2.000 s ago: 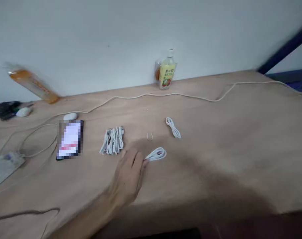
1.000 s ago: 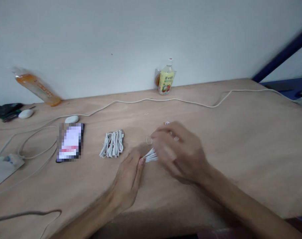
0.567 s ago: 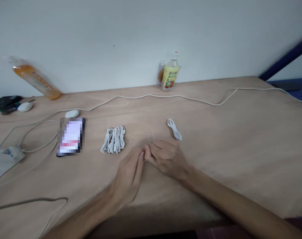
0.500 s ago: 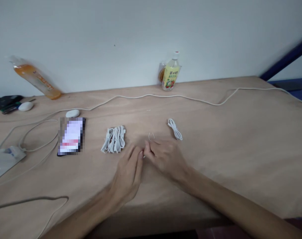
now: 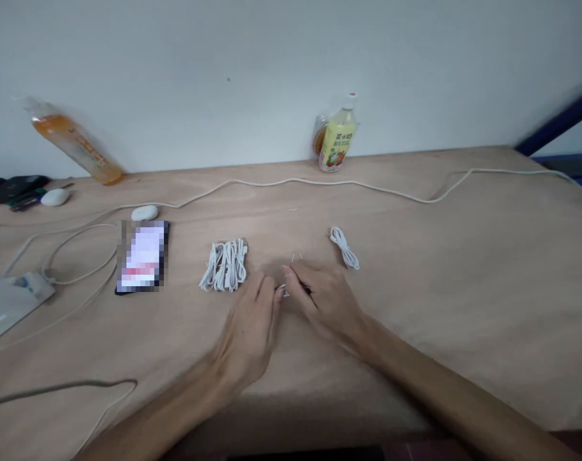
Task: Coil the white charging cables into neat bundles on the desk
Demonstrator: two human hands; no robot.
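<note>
Absent two seconds ago, the right hand (image 5: 325,296) now curls closed around a white cable (image 5: 286,294) pinched between the left hand (image 5: 247,323)'s fingers, hiding most of it. Bundled cables (image 5: 226,266) lie left, a coiled cable (image 5: 344,248) right; a yellow-labelled bottle (image 5: 338,141) stands behind.

Looks like an indoor workspace — a desk (image 5: 463,275) with cables (image 5: 225,266), phone (image 5: 144,259) and drink bottles (image 5: 337,142), set against a pale wall (image 5: 175,77).

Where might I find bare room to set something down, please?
The widest patch is right of the lone coiled cable, nearer than the long cord; a smaller one lies between phone, cable pile and left forearm. Crowded: left edge, and around left hand and right hand.
</note>
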